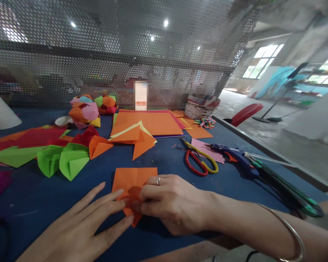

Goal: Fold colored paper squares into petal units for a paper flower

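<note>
A square of orange origami paper (135, 176) lies on the blue tabletop in front of me, with creases across it and its near end folded to a point. My left hand (98, 216) is spread over its left side, fingers apart, fingertips touching the paper. Bent fingers of my right hand (172, 202) pinch or press the paper's right part; a ring shows on one finger and a bangle on the wrist. The fingertips of that hand partly hide the fold. Beyond the sheet sits a folded orange and yellow piece (139, 138).
Scissors (199, 158) and a blue glue gun (235, 156) lie to the right, beside a green-handled tool (289, 187). Folded green paper pieces (73, 160) are at left. Behind stand a paper stack (158, 122), paper balls (84, 111), a basket (202, 105) and a mesh panel (98, 47).
</note>
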`<state>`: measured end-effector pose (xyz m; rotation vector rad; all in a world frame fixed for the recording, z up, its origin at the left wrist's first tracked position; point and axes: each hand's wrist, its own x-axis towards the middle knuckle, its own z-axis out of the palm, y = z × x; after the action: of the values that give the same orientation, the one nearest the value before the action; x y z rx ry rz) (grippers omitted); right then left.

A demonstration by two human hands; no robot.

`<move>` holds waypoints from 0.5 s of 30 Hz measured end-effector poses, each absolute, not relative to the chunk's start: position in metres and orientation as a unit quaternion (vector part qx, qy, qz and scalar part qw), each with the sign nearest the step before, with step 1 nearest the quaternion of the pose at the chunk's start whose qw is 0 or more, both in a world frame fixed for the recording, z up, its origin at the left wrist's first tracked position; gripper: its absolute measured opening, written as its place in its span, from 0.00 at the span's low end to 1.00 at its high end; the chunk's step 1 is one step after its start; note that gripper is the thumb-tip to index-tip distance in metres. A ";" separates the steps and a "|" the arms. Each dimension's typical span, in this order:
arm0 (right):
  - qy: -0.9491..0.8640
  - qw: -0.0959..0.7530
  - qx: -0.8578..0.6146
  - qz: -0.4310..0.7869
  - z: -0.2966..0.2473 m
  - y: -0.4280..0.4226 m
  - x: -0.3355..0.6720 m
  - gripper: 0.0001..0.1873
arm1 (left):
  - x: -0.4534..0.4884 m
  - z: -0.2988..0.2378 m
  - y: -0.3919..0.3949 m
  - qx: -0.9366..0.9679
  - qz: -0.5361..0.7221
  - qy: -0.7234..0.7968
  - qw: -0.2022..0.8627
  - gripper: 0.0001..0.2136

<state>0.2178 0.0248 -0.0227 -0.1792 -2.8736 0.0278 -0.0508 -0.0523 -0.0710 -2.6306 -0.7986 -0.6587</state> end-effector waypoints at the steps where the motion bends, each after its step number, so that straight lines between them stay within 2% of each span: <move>1: -0.989 0.130 -0.063 0.012 -0.023 0.025 0.218 0.13 | -0.052 -0.069 -0.051 -0.920 -0.226 -0.276 0.164 0.26; 8: -0.989 0.126 -0.067 0.026 -0.020 0.023 0.218 0.15 | -0.062 -0.053 -0.041 -0.925 -0.176 -0.267 0.206 0.26; 11: -0.990 0.118 -0.069 0.027 -0.018 0.023 0.217 0.18 | -0.068 -0.050 -0.038 -0.913 -0.168 -0.297 0.224 0.24; 15: -0.991 0.109 -0.075 0.022 -0.018 0.023 0.218 0.18 | -0.072 -0.050 -0.036 -0.904 -0.145 -0.323 0.240 0.26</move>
<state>0.2175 0.0226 -0.0178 -0.2216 -2.9145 0.0638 -0.0718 -0.0357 -0.0496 -2.4744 -0.8839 -0.3966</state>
